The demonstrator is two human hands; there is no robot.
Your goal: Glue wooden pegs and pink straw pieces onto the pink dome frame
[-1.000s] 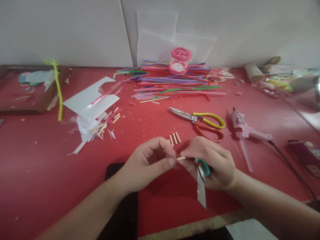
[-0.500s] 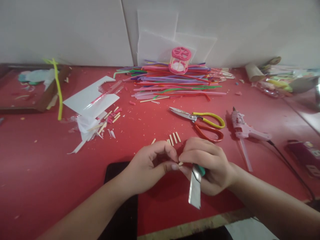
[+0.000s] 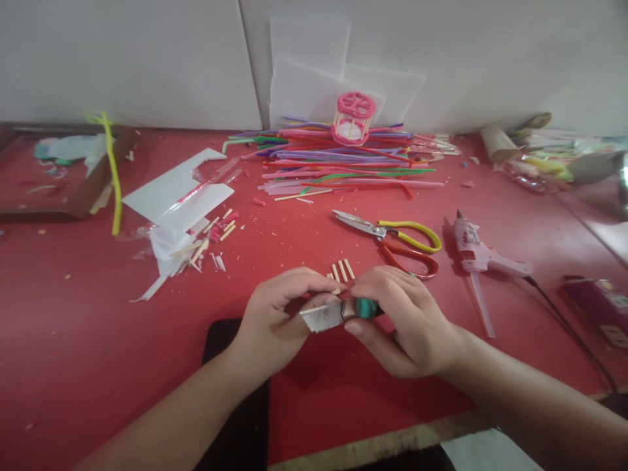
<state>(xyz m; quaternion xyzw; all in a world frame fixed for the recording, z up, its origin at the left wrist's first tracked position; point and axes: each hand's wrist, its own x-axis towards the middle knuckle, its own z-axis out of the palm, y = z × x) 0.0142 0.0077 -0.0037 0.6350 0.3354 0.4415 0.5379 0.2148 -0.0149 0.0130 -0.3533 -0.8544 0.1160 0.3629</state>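
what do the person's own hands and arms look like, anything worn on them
The left hand and right hand are ungloved; the forearms show no sleeves, watch or bracelet. No ring is visible, though some fingers are hidden.

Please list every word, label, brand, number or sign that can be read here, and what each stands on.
Nothing can be read for certain.
Purple pack at right: large pale characters, too blurred to read.
Knife blade: no lettering can be made out.
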